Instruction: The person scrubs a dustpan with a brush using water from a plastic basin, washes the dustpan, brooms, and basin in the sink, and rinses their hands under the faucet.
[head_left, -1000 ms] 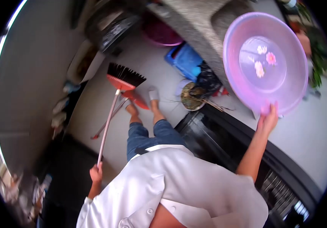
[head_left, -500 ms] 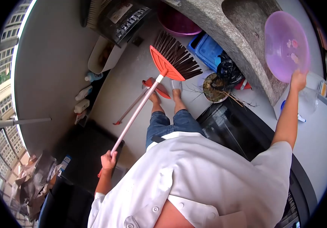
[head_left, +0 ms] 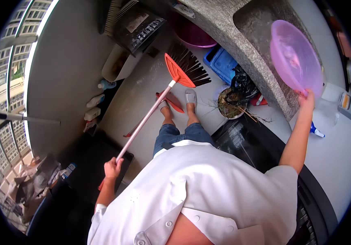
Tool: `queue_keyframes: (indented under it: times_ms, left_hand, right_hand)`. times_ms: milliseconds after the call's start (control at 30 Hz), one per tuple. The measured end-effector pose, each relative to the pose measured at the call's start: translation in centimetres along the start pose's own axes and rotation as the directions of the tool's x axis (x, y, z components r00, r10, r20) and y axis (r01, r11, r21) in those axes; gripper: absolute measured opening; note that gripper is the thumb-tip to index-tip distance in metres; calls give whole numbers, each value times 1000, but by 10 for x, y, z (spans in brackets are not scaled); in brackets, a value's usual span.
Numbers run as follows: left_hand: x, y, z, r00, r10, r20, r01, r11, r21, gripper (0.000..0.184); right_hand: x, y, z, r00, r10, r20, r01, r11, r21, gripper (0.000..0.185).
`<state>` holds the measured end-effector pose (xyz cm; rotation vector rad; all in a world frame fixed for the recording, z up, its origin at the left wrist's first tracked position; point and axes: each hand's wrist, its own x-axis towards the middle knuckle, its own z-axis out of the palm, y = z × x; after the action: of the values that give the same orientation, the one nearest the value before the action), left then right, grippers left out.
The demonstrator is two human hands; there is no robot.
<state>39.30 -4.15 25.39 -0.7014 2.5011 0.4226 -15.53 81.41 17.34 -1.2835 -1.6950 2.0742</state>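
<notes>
Broom (head_left: 150, 115) x1 in L hand (head_left: 113, 168), basin (head_left: 311, 63) x1 in R hand (head_left: 306, 99)

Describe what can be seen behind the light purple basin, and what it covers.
Behind the light purple basin is a grey stone sink; part of its hollow shows. The basin hides the rest, so anything lying there cannot be seen.

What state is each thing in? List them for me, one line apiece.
Broom: slanted, held
Left hand: closed round the broom's handle
Purple basin: tilted, held by its rim; any water inside unclear
Right hand: gripping the basin's rim
Red dustpan: on the floor, partly hidden
Black bag: crumpled
White shirt: worn, open at the collar
</notes>
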Motion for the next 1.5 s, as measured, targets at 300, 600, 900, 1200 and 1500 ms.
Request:
queue_keyframes:
  times_ms: [300, 600, 900, 1200, 1500]
  left_hand:
    - [43, -34, -44, 997, 17, 82, -25, 995, 97, 47]
    - [61, -108, -68, 992, 74, 98, -89, 983, 161, 52]
    - [75, -158, -71, 985, 129, 112, -147, 973, 176, 51]
    - [73, -190, -49, 959, 127, 253, -92, 985, -145, 37]
    - [81, -157, -6, 401, 119, 908, 857, 302, -418, 50]
  right_hand:
    - [-206, -120, -3, 964, -187, 190, 190, 982, 7, 44]
    - [-322, -32, 43, 955, -40, 294, 117, 961, -249, 51]
    - [-373, 181, 181, 870, -62, 488, 372, 733, -570, 30]
    - [-415, 217, 235, 816, -179, 550, 573, 120, -811, 55]
    - [-432, 170, 238, 743, -321, 587, 628, 32, -777, 58]
